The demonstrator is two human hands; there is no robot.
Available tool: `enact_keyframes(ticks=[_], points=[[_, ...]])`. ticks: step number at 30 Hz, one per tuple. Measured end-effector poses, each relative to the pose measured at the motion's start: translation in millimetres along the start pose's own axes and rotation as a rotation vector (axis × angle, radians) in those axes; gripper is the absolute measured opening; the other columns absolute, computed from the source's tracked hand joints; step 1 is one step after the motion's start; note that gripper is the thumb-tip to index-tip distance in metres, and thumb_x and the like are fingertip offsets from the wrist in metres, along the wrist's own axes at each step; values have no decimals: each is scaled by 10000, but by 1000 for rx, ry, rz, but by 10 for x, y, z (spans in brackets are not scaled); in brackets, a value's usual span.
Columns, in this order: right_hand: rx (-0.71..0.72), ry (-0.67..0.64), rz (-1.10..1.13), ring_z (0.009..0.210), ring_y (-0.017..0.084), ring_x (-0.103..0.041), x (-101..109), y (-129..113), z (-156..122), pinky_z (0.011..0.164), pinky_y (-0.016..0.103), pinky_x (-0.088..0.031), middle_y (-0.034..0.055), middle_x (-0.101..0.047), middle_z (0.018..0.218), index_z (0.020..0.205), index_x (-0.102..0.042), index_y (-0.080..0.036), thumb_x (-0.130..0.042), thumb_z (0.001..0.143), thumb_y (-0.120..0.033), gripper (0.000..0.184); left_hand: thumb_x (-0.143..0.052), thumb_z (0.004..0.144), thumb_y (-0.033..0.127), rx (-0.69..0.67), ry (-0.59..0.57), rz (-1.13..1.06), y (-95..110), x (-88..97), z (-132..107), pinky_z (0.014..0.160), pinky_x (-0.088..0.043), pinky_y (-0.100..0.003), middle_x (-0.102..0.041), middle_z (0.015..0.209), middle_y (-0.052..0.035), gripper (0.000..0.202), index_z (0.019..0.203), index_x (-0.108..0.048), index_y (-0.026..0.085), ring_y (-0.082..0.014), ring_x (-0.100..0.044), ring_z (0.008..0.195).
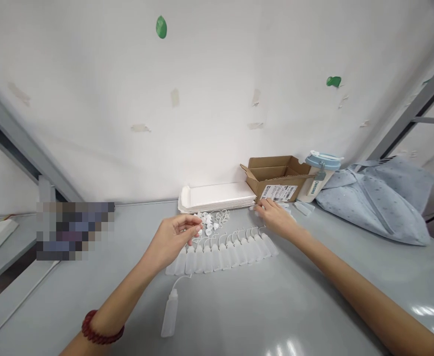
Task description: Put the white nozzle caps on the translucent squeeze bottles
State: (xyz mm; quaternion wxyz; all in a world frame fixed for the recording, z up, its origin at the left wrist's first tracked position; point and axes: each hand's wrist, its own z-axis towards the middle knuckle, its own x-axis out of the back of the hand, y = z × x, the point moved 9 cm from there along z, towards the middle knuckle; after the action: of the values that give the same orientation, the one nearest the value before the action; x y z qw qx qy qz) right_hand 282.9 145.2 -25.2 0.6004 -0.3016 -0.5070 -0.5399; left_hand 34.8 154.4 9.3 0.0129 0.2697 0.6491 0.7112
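My left hand (178, 237) is closed in a pinch at the near-left side of a pile of white caps (208, 225) with thin curved tubes. A small white cap shows at its fingertips. Further right, my right hand (274, 216) reaches down among loose translucent bottles (305, 207) before the cardboard box. Its fingers are bent together, and what lies between them is hidden. A row of capped squeeze bottles (226, 256) with curved tubes lies side by side between my hands. One more capped bottle (170, 314) lies apart, nearer me.
Behind the pile lies a stack of flat white trays or cartons (220, 195). Right of it stand an open cardboard box (282, 183) and a blue-lidded tumbler (319, 175). A pale blue patterned cloth bag (376, 202) rests at far right. A pixelated patch (72, 231) covers the left.
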Motion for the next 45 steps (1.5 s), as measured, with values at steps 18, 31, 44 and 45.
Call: enact_keyframes(ticks=[18, 31, 44, 45], points=[[-313, -23, 1608, 736, 151, -546, 656, -748, -280, 628, 259, -417, 1, -573, 779, 908, -488, -223, -552, 846, -388, 187, -535, 798, 398, -101, 21, 119, 178, -200, -286, 527, -427, -233, -605, 773, -15, 222, 836, -655, 215, -154, -553, 654], [-256, -137, 1632, 727, 146, -535, 569, -960, -323, 645, 274, -410, 13, -603, 814, 907, -532, -215, -593, 825, -384, 198, -567, 796, 400, -49, -11, -22, 137, -274, -346, 541, -432, -233, -623, 808, -19, 206, 843, -649, 217, -191, -581, 795], [-210, -87, 1440, 802, 176, -560, 646, -939, -361, 726, 317, -447, 28, -620, 845, 889, -589, -221, -591, 824, -374, 166, -587, 772, 439, -88, 13, 83, 194, -242, -348, 602, -442, -262, -649, 827, -16, 226, 838, -686, 246, -165, -505, 683], [-212, -82, 1403, 805, 179, -565, 643, -943, -366, 721, 316, -448, 28, -623, 849, 896, -590, -224, -588, 826, -377, 168, -591, 773, 434, -93, 11, 90, 195, -249, -349, 623, -446, -269, -655, 829, -16, 219, 838, -688, 249, -177, -516, 718]])
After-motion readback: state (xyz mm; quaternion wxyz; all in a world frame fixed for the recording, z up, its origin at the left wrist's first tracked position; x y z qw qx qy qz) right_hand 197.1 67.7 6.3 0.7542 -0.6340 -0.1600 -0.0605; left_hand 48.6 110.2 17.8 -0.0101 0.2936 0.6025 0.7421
